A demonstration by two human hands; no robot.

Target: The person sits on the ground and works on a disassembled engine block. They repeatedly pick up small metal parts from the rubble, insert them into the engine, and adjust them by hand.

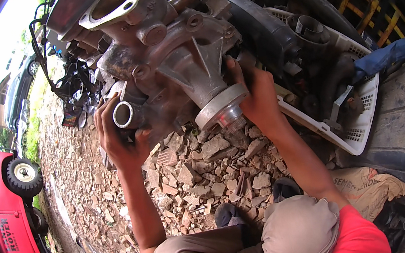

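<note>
A large grey cast-metal engine housing (176,74) fills the upper middle, with a ribbed cone and a round flanged shaft (223,106) pointing down toward me. My left hand (122,139) is closed on its lower left side, fingers and thumb around a short open pipe stub (123,115). On the other side, my right hand (257,94) grips the housing just beside the flange, thumb up along the metal. Its fingertips are partly hidden behind the casting. A square-flanged opening (114,6) tops the housing.
Broken stone and tile rubble (202,167) covers the ground. White plastic crates (360,132) with hoses and metal parts stand at right, near a brown sack (372,189). Black wiring (75,81) hangs at upper left. A red vehicle (17,240) is parked far left.
</note>
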